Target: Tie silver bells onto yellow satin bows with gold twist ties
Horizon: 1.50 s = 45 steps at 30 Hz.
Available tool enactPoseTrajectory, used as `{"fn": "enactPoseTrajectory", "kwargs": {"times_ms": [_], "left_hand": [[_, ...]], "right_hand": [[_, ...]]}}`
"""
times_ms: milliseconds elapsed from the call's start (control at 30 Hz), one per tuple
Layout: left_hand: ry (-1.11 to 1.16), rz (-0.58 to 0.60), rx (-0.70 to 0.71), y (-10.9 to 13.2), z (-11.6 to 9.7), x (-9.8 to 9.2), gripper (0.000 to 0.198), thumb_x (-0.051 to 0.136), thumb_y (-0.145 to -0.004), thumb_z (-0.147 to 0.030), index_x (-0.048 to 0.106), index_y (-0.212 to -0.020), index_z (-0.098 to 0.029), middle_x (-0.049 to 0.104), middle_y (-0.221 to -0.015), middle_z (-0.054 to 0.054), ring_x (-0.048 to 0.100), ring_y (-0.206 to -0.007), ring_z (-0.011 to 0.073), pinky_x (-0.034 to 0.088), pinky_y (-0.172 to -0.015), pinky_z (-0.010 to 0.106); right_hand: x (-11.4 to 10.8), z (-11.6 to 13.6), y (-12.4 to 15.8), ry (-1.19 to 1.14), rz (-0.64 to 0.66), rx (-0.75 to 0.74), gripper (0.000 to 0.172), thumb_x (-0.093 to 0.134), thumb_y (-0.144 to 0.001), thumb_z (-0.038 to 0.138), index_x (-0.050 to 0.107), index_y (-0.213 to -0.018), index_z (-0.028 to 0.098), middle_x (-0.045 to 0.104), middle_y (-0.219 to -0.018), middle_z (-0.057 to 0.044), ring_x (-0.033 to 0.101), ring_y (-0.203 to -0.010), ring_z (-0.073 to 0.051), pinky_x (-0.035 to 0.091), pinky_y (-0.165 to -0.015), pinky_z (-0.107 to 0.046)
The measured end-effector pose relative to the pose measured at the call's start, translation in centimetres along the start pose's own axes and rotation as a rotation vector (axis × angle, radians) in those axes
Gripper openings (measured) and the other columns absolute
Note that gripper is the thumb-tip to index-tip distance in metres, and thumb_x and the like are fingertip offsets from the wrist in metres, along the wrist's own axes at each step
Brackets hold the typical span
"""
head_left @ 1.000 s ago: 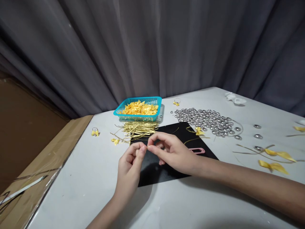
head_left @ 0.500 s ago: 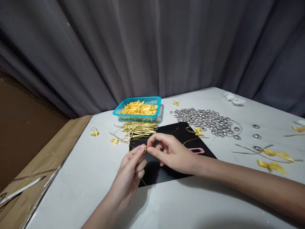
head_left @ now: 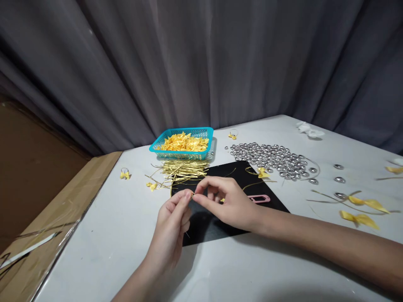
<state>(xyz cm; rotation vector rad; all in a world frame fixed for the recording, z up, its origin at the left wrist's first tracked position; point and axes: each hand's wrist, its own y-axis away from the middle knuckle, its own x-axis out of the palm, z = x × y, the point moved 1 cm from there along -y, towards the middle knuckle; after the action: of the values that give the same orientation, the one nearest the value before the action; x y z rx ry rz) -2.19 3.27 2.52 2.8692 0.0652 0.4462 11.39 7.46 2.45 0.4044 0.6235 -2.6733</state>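
My left hand (head_left: 174, 214) is closed in a pinch, thumb against forefinger, on a thin gold wire tie (head_left: 192, 194). The fingertips hide most of it. My right hand (head_left: 226, 199) pinches the same small piece from the other side, its thumb and forefinger almost touching the left fingertips. A bit of yellow ribbon (head_left: 222, 200) shows beneath the right fingers. Both hands are above a black mat (head_left: 214, 226). A pink-handled cutter (head_left: 260, 199) lies on the mat, partly behind the right hand.
A blue basket (head_left: 181, 154) full of yellow ribbon bows stands at the back, with a bundle of gold ties (head_left: 185, 169) before it. Silver domed pieces (head_left: 270, 158) are heaped to the right. Loose bows (head_left: 360, 219) lie at far right; cardboard (head_left: 63, 226) borders the left.
My right fingers have shifted slightly around the small piece, and yellow ribbon now shows under them. My left hand stays nearly in place, still pinching.
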Motion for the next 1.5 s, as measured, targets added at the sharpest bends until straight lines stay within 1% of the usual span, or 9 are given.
{"fn": "enactPoseTrajectory", "kwargs": {"times_ms": [133,200,367,567,700,767,967,1333,1500], "left_hand": [[-0.021,-0.009,0.005,0.16,0.09,0.05,0.031,0.069,-0.072,-0.041,0.049,-0.069,-0.017,0.016,-0.051,-0.011,0.006,-0.046,0.0056,0.009,-0.037,0.017],[-0.014,-0.002,-0.013,0.13,0.11,0.01,0.031,0.069,-0.072,-0.041,0.048,-0.069,-0.017,0.016,-0.051,-0.011,0.005,-0.047,0.0056,0.008,-0.037,0.016],[0.072,0.039,-0.104,-0.27,-0.05,-0.19,0.034,0.073,-0.068,-0.037,0.045,-0.069,-0.018,0.013,-0.051,-0.013,0.001,-0.046,0.0049,0.007,-0.036,0.015],[0.157,0.033,-0.165,-0.1,-0.26,-0.23,0.04,0.079,-0.061,-0.034,0.044,-0.07,-0.018,0.013,-0.055,-0.013,0.001,-0.046,0.0038,0.006,-0.035,0.014],[0.123,0.02,-0.135,-0.1,-0.12,-0.35,0.038,0.077,-0.065,-0.035,0.043,-0.068,-0.018,0.012,-0.054,-0.012,0.001,-0.047,0.0044,0.007,-0.035,0.014],[0.088,0.013,-0.102,-0.12,-0.01,-0.37,0.036,0.073,-0.069,-0.037,0.042,-0.067,-0.018,0.013,-0.053,-0.012,0.001,-0.047,0.0052,0.007,-0.036,0.015],[0.016,0.0,-0.03,0.21,0.06,-0.09,0.031,0.067,-0.075,-0.038,0.046,-0.068,-0.017,0.015,-0.052,-0.011,0.003,-0.048,0.0064,0.008,-0.037,0.016],[0.06,0.002,-0.078,0.33,0.18,0.25,0.029,0.069,-0.073,-0.037,0.048,-0.069,-0.017,0.013,-0.051,-0.012,0.002,-0.048,0.0063,0.008,-0.037,0.016],[0.03,-0.017,-0.053,0.5,0.3,0.28,0.026,0.068,-0.075,-0.037,0.051,-0.072,-0.017,0.013,-0.052,-0.011,0.003,-0.049,0.0069,0.009,-0.037,0.016]], "right_hand": [[0.22,-0.05,-0.18,-0.123,0.091,0.152,0.017,0.054,-0.082,0.031,0.058,-0.078,0.015,0.046,-0.05,0.006,0.045,-0.043,-0.006,0.035,-0.042,-0.019],[0.23,-0.09,-0.2,-0.119,0.102,0.143,0.014,0.053,-0.083,0.028,0.057,-0.078,0.015,0.046,-0.05,0.006,0.045,-0.042,-0.006,0.035,-0.043,-0.019],[-0.03,-0.23,-0.22,0.034,0.053,-0.079,0.007,0.055,-0.08,0.018,0.057,-0.075,0.014,0.051,-0.06,0.004,0.043,-0.049,-0.005,0.035,-0.045,-0.018],[-0.4,-0.49,-0.09,0.178,0.009,-0.171,0.001,0.055,-0.081,0.016,0.056,-0.081,0.015,0.056,-0.071,0.001,0.045,-0.051,-0.006,0.04,-0.049,-0.019],[-0.5,-0.38,0.21,0.251,-0.039,-0.467,0.01,0.047,-0.085,0.01,0.055,-0.087,0.015,0.058,-0.081,-0.005,0.053,-0.067,-0.01,0.046,-0.055,-0.022],[-0.43,-0.33,0.34,0.261,-0.055,-0.534,0.012,0.046,-0.086,0.011,0.056,-0.088,0.015,0.059,-0.083,-0.007,0.056,-0.074,-0.012,0.048,-0.058,-0.023],[-0.1,-0.56,0.37,0.241,-0.077,-0.495,0.008,0.05,-0.087,0.015,0.057,-0.085,0.016,0.059,-0.079,-0.005,0.056,-0.07,-0.012,0.05,-0.061,-0.025],[-0.15,-0.88,0.42,0.277,-0.062,-0.535,0.009,0.049,-0.086,0.01,0.058,-0.085,0.012,0.061,-0.08,-0.007,0.058,-0.072,-0.012,0.051,-0.064,-0.024],[-0.05,-0.96,0.35,0.249,-0.112,-0.533,0.012,0.049,-0.086,0.009,0.06,-0.089,0.013,0.063,-0.083,-0.007,0.061,-0.076,-0.013,0.054,-0.067,-0.025]]}}
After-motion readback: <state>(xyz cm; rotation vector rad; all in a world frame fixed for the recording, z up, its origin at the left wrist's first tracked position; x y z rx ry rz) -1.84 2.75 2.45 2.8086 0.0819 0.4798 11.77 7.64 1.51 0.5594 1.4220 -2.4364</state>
